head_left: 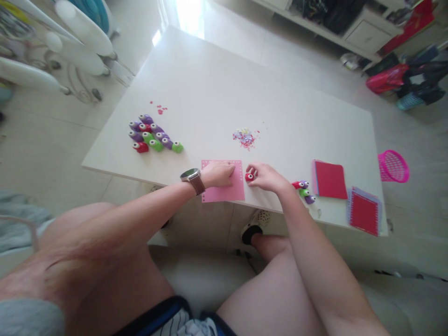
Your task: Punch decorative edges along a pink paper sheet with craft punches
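A pink sheet of paper (224, 193) with small holes punched along its edges lies at the table's near edge, its lower border slightly past the edge. My left hand (219, 173), wearing a watch (191, 175) on the wrist, presses down on this sheet with the fingers curled. Just right of the paper, my right hand (264, 176) grips a small red craft punch (249, 177) between thumb and fingers. The punch has a round white eye-like spot and is apart from the sheet. Several red, green and purple punches (304, 192) lie by my right forearm.
More coloured punches (154, 135) stand grouped at the left, near red paper bits (160, 111). A confetti pile (245, 137) lies beyond the sheet. Stacked red sheets (330, 179) and punched sheets (364, 212) are at the right. A pink basket (394, 166) stands past the table (297, 112).
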### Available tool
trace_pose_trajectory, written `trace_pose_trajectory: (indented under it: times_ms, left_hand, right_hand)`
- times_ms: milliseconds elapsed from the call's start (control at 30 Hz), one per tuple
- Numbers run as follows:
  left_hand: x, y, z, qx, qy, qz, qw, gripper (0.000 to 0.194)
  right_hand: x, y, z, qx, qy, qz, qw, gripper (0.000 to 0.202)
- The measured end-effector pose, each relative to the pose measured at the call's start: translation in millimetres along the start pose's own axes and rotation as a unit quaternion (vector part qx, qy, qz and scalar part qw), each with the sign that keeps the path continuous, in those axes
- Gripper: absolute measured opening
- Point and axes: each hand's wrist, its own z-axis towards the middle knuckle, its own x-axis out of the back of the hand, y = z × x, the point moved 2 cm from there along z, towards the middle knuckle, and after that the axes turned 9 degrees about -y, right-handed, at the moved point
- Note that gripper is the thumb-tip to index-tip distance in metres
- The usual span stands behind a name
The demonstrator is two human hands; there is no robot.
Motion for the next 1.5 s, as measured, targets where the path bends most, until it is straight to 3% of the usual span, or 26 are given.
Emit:
trace_pose_trajectory:
  times_ms: [100,200,267,367,533,800,867,967,1033,1167,1367,1500]
  left_hand:
    - [-1.7,0,-1,0.003,0.01,0.005,1.0,0.028]
    - [-2.1,0,-2,-0.003,0.014,-0.002,1.0,0.027]
    - [-2.5,0,-2,-0.005,0.013,-0.006,1.0,0.026]
    - [-3.0,0,-2,-0.004,0.015,-0.007,1.0,0.027]
    - [-2.7,1,-3,-0.01,0.017,-0.008,1.0,0.027]
    - [-7.0,-2,-1,-0.007,0.026,-0.017,0.999,0.029]
    - [-7.1,-2,-1,-0.006,0.025,-0.016,1.0,0.028]
    - [-6.8,-1,-1,-0.005,0.026,-0.013,1.0,0.027]
    - [-7.0,-1,-1,-0.004,0.027,-0.012,1.0,0.027]
    - [-7.4,-1,-1,-0.007,0.031,-0.015,0.999,0.027]
    - [-5.5,1,-4,-0.011,0.031,-0.031,0.999,0.028]
    - [-4.9,4,-4,-0.02,0.049,-0.057,0.997,0.024]
  right_hand:
    - [3,1,0,0.014,0.023,-0.072,0.997,0.019]
    - [11,12,-3,-0.016,0.073,-0.124,0.99,0.023]
    - [13,20,-4,-0.036,0.071,-0.138,0.987,0.022]
    - [9,25,-4,-0.027,0.04,-0.113,0.992,0.019]
    - [7,13,-7,0.045,0.037,-0.012,0.998,0.027]
    - [0,10,-2,0.061,-0.029,0.034,0.997,0.022]
    - [-1,12,1,0.064,0.019,0.04,0.997,0.028]
    - [4,12,3,0.066,0.152,0.037,0.985,0.046]
    - [6,13,4,0.058,0.188,0.037,0.98,0.047]
    - [4,18,4,0.04,0.141,-0.013,0.989,0.032]
    - [-1,27,1,0.019,0.066,-0.07,0.995,0.034]
    - [1,20,-1,0.018,0.07,-0.058,0.996,0.027]
